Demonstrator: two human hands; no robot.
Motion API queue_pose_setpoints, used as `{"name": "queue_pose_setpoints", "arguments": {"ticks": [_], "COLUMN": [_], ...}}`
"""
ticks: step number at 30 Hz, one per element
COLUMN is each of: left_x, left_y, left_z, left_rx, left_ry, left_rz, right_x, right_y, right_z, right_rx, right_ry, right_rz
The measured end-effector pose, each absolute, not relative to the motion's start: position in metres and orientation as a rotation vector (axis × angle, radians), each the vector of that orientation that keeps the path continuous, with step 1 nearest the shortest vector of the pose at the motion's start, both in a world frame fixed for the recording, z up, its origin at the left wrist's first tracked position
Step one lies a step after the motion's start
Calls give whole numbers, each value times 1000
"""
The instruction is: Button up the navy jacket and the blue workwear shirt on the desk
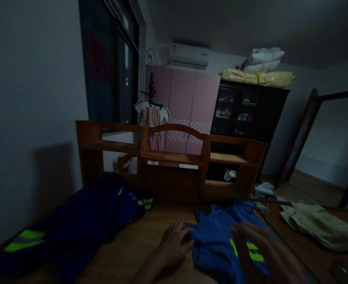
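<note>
A blue garment (215, 232) with yellow-green and grey reflective strips lies bunched on the wooden surface in front of me. At its left edge is my left hand (175, 242), palm down, with its fingers bent and the thumb apart. Its fingertips seem to touch the cloth, but I see no fold gripped in them. Over the right part of the garment, my right hand (265, 246) has its fingers stretched out. It is slightly blurred and partly covers the strips.
A dark blue garment (93, 213) with reflective strips is heaped at the left. Behind stands a wooden shelf unit (174, 157). Pale folded cloth (318, 225) lies at the right. Farther back are a pink wardrobe (182, 94) and a black cabinet (265, 114).
</note>
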State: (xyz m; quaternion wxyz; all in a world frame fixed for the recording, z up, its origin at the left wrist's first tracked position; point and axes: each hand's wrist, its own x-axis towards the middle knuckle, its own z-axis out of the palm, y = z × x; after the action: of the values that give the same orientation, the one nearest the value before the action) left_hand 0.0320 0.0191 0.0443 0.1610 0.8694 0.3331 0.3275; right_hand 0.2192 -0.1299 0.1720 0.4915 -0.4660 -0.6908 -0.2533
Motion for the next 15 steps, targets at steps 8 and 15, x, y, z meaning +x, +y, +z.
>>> {"name": "queue_pose_setpoints", "arguments": {"ticks": [8,15], "left_x": [-72,-197], "left_y": [60,63], "left_z": [75,60], "left_rx": [2708,2441], "left_ry": [1530,2498], "left_rz": [691,306], "right_x": [311,327], "right_y": [-60,-59], "right_z": [22,0], "right_rx": [-1757,-1747], "right_ry": [-1652,-1684], "right_rz": [-399,-152]}}
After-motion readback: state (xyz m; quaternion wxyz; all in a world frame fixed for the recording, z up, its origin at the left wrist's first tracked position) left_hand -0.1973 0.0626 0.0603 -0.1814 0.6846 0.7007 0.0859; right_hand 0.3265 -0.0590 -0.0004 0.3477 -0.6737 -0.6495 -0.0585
